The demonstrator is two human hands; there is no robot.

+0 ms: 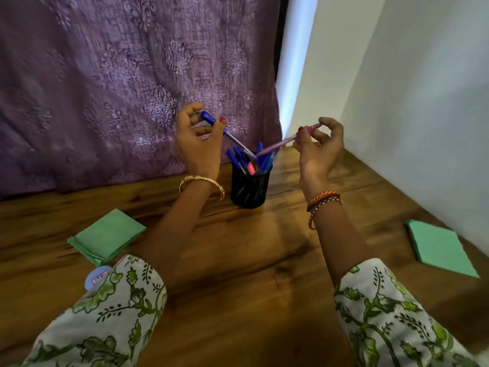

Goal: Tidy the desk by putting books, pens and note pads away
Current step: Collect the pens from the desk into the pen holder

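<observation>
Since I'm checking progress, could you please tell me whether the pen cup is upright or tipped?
Upright. The pen cup stands on the desk, mouth up, with pens sticking out.

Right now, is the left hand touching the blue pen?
Touching. The head view shows the left hand pinching the blue pen near its cap, with its tip pointing down toward the pen cup.

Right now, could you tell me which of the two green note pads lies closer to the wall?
The pad on the right, beside the white wall. The other pad lies on the left of the desk, near the left sleeve.
</observation>
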